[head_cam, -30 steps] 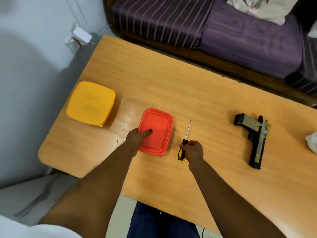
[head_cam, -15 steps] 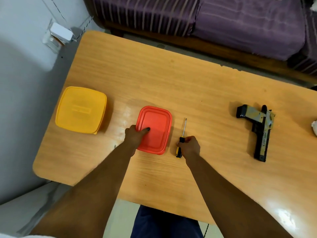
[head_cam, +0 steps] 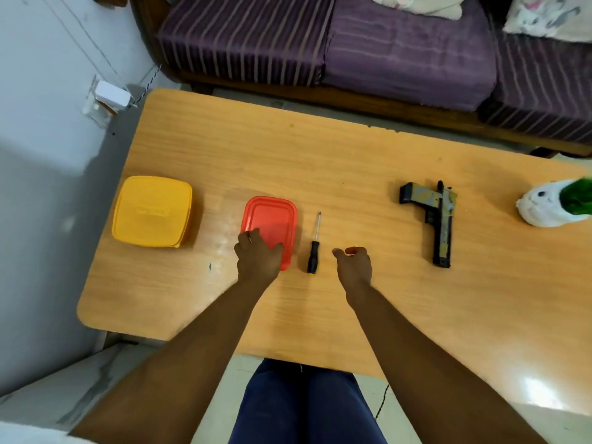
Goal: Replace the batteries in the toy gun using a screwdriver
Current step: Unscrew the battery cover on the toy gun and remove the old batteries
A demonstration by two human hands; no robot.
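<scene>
Wooden table (head_cam: 320, 155), set before a striped purple sofa (head_cam: 320, 43), is shown from above. The toy gun (head_cam: 440, 219) is seen lying flat, well apart from the right hand (head_cam: 354, 267) on that hand's outer side, untouched. The screwdriver (head_cam: 314, 248) is seen flat between the two hands, tip pointing away, just beside the right hand but clear of it. The right hand is held loosely curled and empty, thumb and fingers apart. The left hand (head_cam: 258, 259) is laid flat, fingers spread, on the near corner of the red container (head_cam: 272, 219); nothing is gripped. A yellow container (head_cam: 153, 211) is placed farther out beyond the left hand. Both containers are lidded and opaque, so their contents cannot be told; spare batteries are only presumed. A white plush toy (head_cam: 551, 203) is seen past the gun. Risks are judged as follows: the round-handled screwdriver may be nudged and rolled; the red lid may spring off under a one-handed pull and scatter whatever is held inside.
</scene>
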